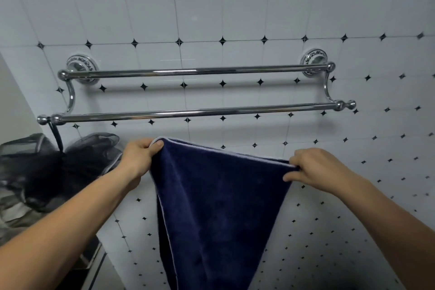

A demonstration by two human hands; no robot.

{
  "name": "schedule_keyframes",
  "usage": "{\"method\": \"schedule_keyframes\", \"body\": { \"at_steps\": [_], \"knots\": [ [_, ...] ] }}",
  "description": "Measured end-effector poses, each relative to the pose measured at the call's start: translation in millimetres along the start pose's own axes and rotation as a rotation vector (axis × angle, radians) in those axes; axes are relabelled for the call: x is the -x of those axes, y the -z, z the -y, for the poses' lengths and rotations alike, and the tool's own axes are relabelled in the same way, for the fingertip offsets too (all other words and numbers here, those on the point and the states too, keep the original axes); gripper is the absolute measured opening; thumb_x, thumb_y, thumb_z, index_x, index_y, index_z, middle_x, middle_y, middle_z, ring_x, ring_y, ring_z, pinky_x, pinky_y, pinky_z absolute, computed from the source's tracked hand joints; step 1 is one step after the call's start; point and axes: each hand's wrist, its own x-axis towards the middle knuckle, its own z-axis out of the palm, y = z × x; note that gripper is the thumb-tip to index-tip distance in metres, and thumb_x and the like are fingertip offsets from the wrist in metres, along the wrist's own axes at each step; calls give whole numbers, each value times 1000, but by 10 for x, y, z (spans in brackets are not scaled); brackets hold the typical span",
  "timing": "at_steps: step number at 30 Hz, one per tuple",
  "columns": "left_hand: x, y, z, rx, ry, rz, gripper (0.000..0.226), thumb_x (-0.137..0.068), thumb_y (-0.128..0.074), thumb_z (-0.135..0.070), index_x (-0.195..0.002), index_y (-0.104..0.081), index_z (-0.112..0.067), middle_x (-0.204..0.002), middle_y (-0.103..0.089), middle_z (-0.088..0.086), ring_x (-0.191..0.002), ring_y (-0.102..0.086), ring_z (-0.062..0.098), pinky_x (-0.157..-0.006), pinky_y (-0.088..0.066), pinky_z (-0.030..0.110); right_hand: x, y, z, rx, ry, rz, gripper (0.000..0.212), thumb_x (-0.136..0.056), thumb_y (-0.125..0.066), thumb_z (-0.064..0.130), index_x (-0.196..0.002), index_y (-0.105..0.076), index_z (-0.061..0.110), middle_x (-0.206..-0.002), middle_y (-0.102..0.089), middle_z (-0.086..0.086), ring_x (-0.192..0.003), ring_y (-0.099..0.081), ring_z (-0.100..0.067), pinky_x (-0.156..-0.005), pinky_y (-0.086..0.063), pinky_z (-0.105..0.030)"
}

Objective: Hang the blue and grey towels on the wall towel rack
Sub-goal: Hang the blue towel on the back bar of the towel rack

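A dark blue towel [219,207] with a pale edge hangs in front of me, stretched by its top corners. My left hand [138,160] pinches the upper left corner and my right hand [315,169] pinches the upper right corner. The towel's top edge is below the chrome wall towel rack [195,110], which has two horizontal bars, the upper one [195,70] nearer the wall. Both bars are bare. No grey towel is in view.
A dark grey mesh bag [58,167] hangs by a cord from the left end of the lower bar. The wall behind is white tile [235,14] with small black diamonds. A dark ledge [89,263] sits at the lower left.
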Motion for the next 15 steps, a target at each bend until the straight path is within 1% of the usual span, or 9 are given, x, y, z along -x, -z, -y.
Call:
{"method": "schedule_keyframes", "body": {
  "at_steps": [2, 3, 6, 7, 8, 10, 12, 13, 15],
  "knots": [
    [-1, -58, -7, 13, 38, 11, 22, -97, -58, -22, -81, -72, -17, -76, -65, 3, -70, -56, 17, -63, -49, 30, -3, -43, 30, -84, -74, -14, 37, -80, -63, 62, -77, -63, 25, -81, -63, 1, -76, -57, -17, -66, -46, -33],
    [-12, -83, -11, 31, 59, -1, 21, -97, -58, -22, -80, -70, -19, -77, -65, 2, -71, -57, 17, -61, -50, 30, 2, -82, 79, -221, -37, 45, 38, -74, -67, 64, -72, -63, 25, -75, -64, 0, -71, -57, -16, -64, -45, -33],
    [-50, -83, 5, 114, 116, -47, 21, -97, -57, -20, -79, -67, -18, -79, -64, 3, -74, -59, 17, -59, -50, 31, 97, -156, 267, -683, 134, 404, 55, -58, -78, 66, -67, -65, 14, -62, -52, -6, -56, -46, -15, -55, -36, -33],
    [-58, -70, 15, 141, 127, -50, 21, -97, -57, -19, -80, -67, -17, -79, -64, 2, -75, -60, 17, -59, -50, 31, 93, -160, 250, -731, 119, 408, 53, -57, -80, 65, -64, -65, 14, -60, -50, -3, -55, -45, -15, -55, -35, -32],
    [-63, -60, 24, 158, 134, -47, 21, -98, -57, -18, -80, -68, -17, -79, -65, 2, -75, -60, 17, -59, -50, 30, 53, -156, 192, -723, 51, 339, 48, -59, -80, 61, -64, -66, 16, -59, -53, 1, -56, -48, -13, -57, -36, -32],
    [-66, -73, 30, 160, 128, -26, 20, -97, -57, -18, -81, -69, -16, -78, -67, 0, -74, -61, 14, -60, -49, 28, -45, -102, 74, -522, -167, 104, 35, -68, -78, 54, -66, -68, 21, -61, -60, 7, -64, -57, -14, -58, -39, -31],
    [-58, -129, 13, 161, 119, 8, 21, -97, -57, -18, -80, -69, -16, -75, -67, -1, -72, -61, 12, -60, -49, 26, -106, -94, 53, -434, -276, 19, 24, -76, -76, 47, -67, -69, 25, -65, -63, 8, -69, -61, -15, -57, -40, -28],
    [-61, -162, 4, 172, 123, 11, 21, -97, -57, -17, -79, -68, -16, -74, -66, 0, -71, -61, 12, -60, -50, 26, -120, -82, 94, -528, -211, 81, 20, -76, -77, 44, -67, -70, 26, -63, -64, 8, -67, -61, -13, -56, -40, -27],
    [-72, -201, -2, 206, 147, -6, 22, -97, -57, -17, -77, -66, -16, -74, -65, 1, -71, -60, 12, -61, -51, 26, -77, -20, 258, -774, 61, 345, 15, -73, -81, 41, -65, -73, 31, -61, -65, 12, -59, -59, -5, -58, -42, -22]
  ]
}}
